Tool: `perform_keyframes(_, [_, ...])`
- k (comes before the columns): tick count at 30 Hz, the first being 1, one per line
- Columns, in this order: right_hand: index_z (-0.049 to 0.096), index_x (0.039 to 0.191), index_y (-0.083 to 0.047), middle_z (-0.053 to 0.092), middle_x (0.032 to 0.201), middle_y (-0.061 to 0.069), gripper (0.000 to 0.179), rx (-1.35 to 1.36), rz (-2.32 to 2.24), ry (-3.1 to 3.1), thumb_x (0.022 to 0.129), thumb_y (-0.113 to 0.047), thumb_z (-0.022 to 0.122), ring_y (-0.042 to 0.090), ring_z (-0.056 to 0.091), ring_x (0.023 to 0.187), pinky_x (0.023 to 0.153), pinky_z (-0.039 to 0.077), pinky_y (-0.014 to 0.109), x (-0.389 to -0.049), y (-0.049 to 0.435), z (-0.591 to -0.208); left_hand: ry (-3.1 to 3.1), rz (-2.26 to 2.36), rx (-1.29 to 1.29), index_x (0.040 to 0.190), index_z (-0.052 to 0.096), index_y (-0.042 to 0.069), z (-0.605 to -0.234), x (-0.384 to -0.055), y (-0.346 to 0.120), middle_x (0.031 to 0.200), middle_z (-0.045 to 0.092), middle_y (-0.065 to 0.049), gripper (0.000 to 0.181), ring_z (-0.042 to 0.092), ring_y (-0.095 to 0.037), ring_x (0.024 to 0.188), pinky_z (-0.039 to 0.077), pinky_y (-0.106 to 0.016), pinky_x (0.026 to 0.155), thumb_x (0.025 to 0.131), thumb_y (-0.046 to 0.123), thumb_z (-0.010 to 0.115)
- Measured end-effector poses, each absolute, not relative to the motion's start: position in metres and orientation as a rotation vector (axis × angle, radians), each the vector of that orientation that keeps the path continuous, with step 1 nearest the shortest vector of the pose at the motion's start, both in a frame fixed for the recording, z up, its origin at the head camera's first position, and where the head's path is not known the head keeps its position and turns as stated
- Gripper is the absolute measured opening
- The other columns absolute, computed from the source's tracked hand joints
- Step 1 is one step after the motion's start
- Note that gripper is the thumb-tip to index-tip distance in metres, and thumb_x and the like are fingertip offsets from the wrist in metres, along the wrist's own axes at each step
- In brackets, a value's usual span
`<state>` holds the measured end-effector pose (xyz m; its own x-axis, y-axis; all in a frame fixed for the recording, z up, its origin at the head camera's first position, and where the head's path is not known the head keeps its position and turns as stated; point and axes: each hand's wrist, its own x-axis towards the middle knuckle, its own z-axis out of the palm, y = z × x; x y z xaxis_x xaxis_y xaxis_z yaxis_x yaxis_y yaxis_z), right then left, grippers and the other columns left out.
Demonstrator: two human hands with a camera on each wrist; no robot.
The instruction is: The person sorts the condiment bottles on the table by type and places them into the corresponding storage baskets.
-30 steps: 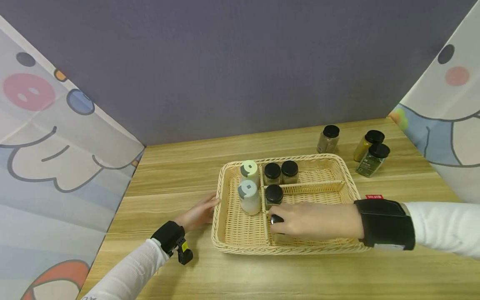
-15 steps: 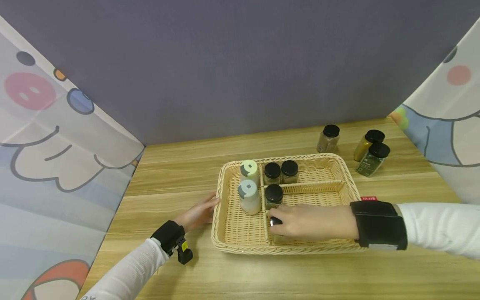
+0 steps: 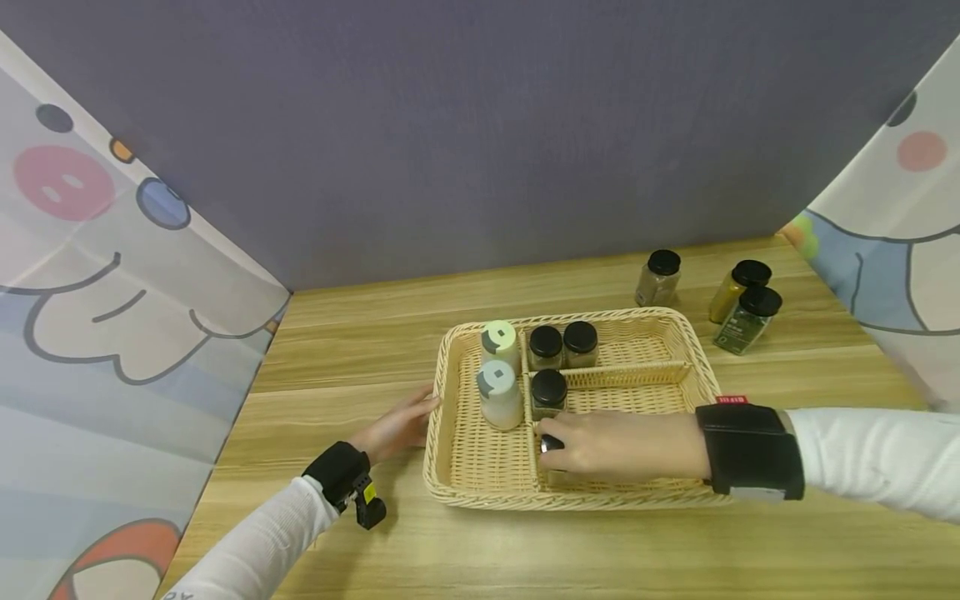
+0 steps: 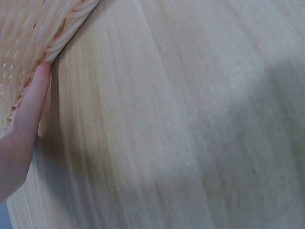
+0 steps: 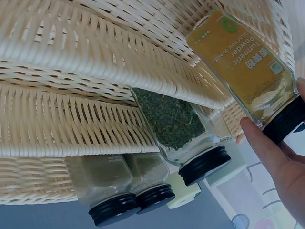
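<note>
My right hand (image 3: pixel 600 443) reaches into the front compartment of a wicker basket (image 3: pixel 487 468), gripping a jar of turmeric powder (image 5: pixel 243 67) by its black lid. Behind it, in the middle compartment, stands a jar of dried green herbs (image 5: pixel 171 119). The back compartment holds two black-lidded jars, one (image 3: pixel 546 346) beside the other (image 3: pixel 581 342). Two pale bottles, a white one (image 3: pixel 500 404) and a yellow-green-topped one (image 3: pixel 499 343), occupy the long left section. Against the basket's left outer wall my left hand (image 3: pixel 397 427) rests with fairly straight fingers (image 4: pixel 35 102).
On the wooden table (image 3: pixel 360 333), a brownish jar (image 3: pixel 657 282) stands behind the basket. A yellow jar (image 3: pixel 731 296) and a green-labelled jar (image 3: pixel 741 327) are close together to its right. A grey wall (image 3: pixel 480 150) bounds the back, and printed curtains (image 3: pixel 112 333) the sides.
The right forearm and wristband have shifted slightly left, while the right hand stays on the turmeric jar's lid. My left hand, the basket and the other jars keep their places.
</note>
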<state>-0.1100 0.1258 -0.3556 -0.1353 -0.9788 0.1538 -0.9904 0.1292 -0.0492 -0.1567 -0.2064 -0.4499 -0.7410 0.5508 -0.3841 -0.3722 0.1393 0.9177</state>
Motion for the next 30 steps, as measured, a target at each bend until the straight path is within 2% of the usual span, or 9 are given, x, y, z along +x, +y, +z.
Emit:
perform_keyframes(18, [0.055, 0.102, -0.014, 0.052, 0.105, 0.011, 0.025, 2.017, 0.260, -2.343, 0.079, -0.012, 0.061, 0.014, 0.054, 0.084, 0.067, 0.048, 0.014, -0.1121, 0.1253, -0.3628, 1.724, 1.691, 0.171, 0.138, 0.014, 0.016, -0.4509, -0.1575, -0.2063, 0.142, 0.023, -0.021, 0.048, 0.026, -0.033, 0.125, 0.033, -0.059, 0.094, 0.096, 0.029, 0.033])
perform_keyframes(30, [0.055, 0.099, -0.014, 0.053, 0.106, 0.012, 0.017, 1.993, 0.338, -2.434, 0.088, -0.025, 0.053, 0.014, 0.054, 0.087, 0.068, 0.049, 0.015, -0.1144, 0.1262, -0.3656, 1.712, 1.707, 0.149, 0.137, 0.015, 0.016, -0.4516, -0.1576, -0.2058, 0.141, 0.024, -0.022, 0.049, 0.027, -0.034, 0.124, 0.034, -0.058, 0.094, 0.095, 0.030, 0.035])
